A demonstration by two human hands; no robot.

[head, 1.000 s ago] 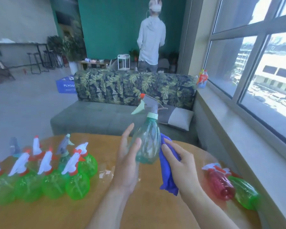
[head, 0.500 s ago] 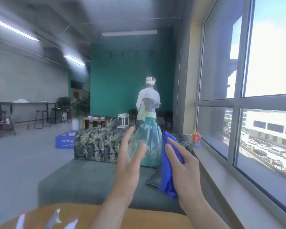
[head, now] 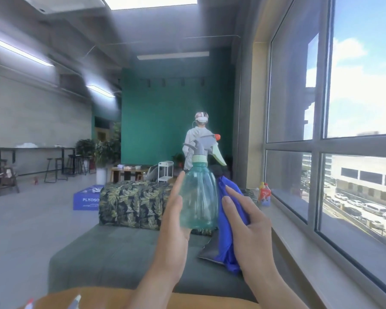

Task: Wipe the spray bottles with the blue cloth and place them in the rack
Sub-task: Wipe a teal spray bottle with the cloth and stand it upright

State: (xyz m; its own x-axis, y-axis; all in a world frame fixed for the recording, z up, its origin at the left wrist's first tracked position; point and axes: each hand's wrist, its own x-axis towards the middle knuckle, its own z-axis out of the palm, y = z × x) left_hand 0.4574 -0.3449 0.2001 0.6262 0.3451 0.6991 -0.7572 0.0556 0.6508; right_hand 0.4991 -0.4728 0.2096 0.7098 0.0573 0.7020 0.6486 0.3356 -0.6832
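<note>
The left hand (head: 173, 221) cups the teal spray bottle (head: 198, 197) upright, fingers fairly straight against its side. Opposite, the right hand (head: 247, 221) presses the blue cloth (head: 228, 219) to the bottle, fingers curled round it.

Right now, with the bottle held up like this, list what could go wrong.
1. The translucent teal spray bottle rests against the left hand's mostly straight fingers, so it could slip and fall toward the grey sofa.
2. The right hand presses the blue cloth against the bottle's side; a hard wipe could push it out of that light hold.
3. The view is raised off the wooden table, so setting the bottle down blind could knock other bottles.
</note>
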